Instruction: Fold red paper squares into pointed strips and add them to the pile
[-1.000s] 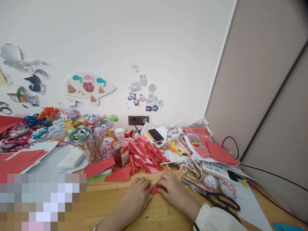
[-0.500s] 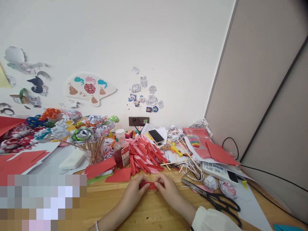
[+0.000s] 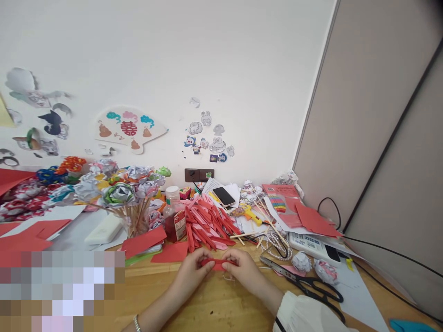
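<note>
Head camera view: the left hand (image 3: 196,271) and right hand (image 3: 242,271) each pinch one end of a folded red paper strip (image 3: 218,265) between thumb and fingers, on the near side of a pile of red and pink strips (image 3: 207,221) that lies toward the wooden table's (image 3: 187,310) far edge. It should be very light, thin and easily creased or torn, probably not slippery, so a gentle thumb-and-finger hold at both ends suits it.

1. Narrow red paper strip (image 3: 218,265), seemingly folded, its length running crosswise and nearly level.
2. Its ends, partly hidden by fingers, are pinched in the left hand (image 3: 197,271) and right hand (image 3: 242,271); its middle shows between the thumbs.
</note>
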Available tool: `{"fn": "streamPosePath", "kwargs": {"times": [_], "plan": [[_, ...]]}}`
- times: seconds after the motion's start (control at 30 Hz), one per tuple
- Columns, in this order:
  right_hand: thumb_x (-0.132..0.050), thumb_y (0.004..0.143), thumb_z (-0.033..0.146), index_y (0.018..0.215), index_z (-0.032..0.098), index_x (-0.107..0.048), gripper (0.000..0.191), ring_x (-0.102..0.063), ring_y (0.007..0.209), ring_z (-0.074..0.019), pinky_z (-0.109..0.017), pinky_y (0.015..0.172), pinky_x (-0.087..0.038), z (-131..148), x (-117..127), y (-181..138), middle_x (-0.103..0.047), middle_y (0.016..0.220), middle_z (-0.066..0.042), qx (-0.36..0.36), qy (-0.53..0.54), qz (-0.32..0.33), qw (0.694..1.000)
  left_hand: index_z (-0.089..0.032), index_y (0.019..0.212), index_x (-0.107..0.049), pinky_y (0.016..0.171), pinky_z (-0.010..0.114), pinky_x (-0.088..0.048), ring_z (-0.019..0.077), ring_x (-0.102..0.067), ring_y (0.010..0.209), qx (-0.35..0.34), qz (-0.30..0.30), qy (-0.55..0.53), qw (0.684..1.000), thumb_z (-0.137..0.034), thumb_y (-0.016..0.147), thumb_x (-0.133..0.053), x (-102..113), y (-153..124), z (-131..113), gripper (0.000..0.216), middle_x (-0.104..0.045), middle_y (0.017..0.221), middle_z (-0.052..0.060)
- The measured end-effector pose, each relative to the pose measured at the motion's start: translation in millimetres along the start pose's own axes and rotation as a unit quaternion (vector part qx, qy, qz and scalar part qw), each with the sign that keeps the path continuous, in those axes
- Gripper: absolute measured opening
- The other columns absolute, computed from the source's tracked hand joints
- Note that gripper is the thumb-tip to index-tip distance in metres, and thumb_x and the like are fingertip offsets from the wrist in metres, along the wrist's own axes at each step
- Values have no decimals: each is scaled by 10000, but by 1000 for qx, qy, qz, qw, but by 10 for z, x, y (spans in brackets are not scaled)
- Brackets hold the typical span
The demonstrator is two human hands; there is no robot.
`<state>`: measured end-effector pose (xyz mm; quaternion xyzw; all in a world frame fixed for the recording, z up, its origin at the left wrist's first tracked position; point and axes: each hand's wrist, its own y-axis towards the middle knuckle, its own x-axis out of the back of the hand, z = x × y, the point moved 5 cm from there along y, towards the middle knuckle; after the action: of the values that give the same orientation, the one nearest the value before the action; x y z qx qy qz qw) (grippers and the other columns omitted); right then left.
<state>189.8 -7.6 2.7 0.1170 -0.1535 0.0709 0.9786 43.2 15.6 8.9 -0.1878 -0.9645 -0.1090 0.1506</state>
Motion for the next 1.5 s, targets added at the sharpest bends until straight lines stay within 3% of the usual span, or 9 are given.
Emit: {"fn": "streamPosePath", "kwargs": {"times": [0.13,0.27,0.37,0.6,0.87,1.1,1.3,1.5], "plan": [[-605,713,231,752,170,-608,73,-560,606,-136,-227,546,-412,-9,-5,10,-619,674,7,4,-12,0,1000,-184,724,-521,454,231,-343,117,-457,439,49,66,-17,996,-527,685,-556,-94,-32,68,347,-532,525,-41],[-634,714,391,704,168,-544,240,-517,441,-112,-209,428,-368,-147,-5,39,-592,548,23,-68,45,5,997,-187,645,-479,431,221,-330,107,-453,420,40,38,-32,998,-554,688,-549,-87,-27,108,376,-545,506,-33],[-657,686,479,684,165,-523,342,-526,430,-107,-205,427,-374,-180,-6,53,-601,535,20,-64,82,23,994,-196,638,-457,410,217,-324,101,-445,390,53,31,-45,997,-597,664,-557,-90,-17,128,415,-557,489,-36],[-683,681,400,694,159,-513,294,-542,452,-104,-209,463,-404,-120,7,23,-623,562,11,-42,119,42,991,-198,632,-452,404,216,-334,99,-456,378,76,42,-64,994,-664,604,-578,-105,-11,134,484,-567,485,-36],[-646,695,227,727,156,-551,123,-546,472,-107,-205,477,-400,-168,-46,10,-591,544,33,-38,74,42,996,-158,635,-568,422,211,-316,95,-453,406,66,72,-22,995,-577,632,-635,-125,-61,50,424,-587,498,-7],[-646,744,419,937,160,-600,325,-516,468,-92,-217,484,-402,-70,-10,22,-617,642,13,-3,148,67,987,-142,866,-617,426,204,-350,102,-505,418,97,71,-192,974,-540,584,-729,-85,-36,84,501,-622,531,-15],[-666,725,411,853,152,-644,289,-538,535,-97,-234,562,-424,-16,34,27,-591,636,18,3,191,60,980,-148,785,-650,499,197,-383,81,-522,475,109,71,-301,945,-381,563,-803,-57,-87,-20,356,-653,597,-8],[-685,698,331,767,146,-678,198,-551,569,-116,-239,564,-422,-71,37,14,-615,650,-4,-16,161,53,985,-136,729,-667,515,210,-387,99,-532,499,122,74,-278,950,-378,527,-821,-56,-106,-14,351,-655,590,7]]}}
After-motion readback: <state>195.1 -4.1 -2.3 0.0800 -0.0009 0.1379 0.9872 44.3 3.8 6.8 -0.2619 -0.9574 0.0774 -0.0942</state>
